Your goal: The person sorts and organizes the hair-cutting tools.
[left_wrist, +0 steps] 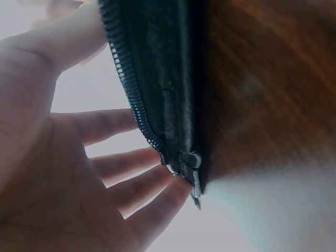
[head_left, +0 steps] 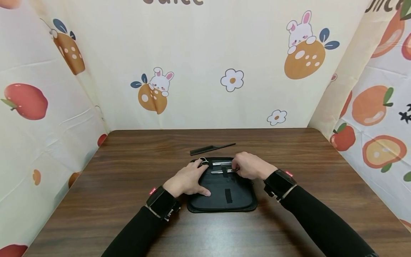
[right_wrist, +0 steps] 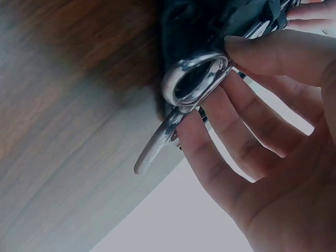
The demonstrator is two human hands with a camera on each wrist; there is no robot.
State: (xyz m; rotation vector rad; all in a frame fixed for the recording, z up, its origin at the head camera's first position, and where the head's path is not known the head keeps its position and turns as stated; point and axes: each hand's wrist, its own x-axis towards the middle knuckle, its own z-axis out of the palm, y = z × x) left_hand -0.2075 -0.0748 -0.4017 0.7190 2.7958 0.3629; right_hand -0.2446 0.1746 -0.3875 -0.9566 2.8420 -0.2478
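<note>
A black zip case (head_left: 221, 200) lies flat on the wooden table, a pair of silver scissors (head_left: 221, 171) along its upper part. My right hand (head_left: 252, 166) pinches these scissors by the handle end, and their blades point left under a black strap. In the right wrist view, thumb and fingertips press on the handle near a shiny finger ring (right_wrist: 170, 89). A second pair of scissors (head_left: 219, 163) lies just above, its ring by my left fingertips. My left hand (head_left: 187, 179) spreads over the case's left side, with the zipper edge (left_wrist: 131, 86) showing beside the fingers.
A black rat-tail comb (head_left: 208, 148) lies on the table (head_left: 144, 160) beyond the case. Printed fabric (head_left: 199, 53) hangs behind the table's far edge and along both sides. A second elastic strap (head_left: 228, 196) crosses the case's lower part.
</note>
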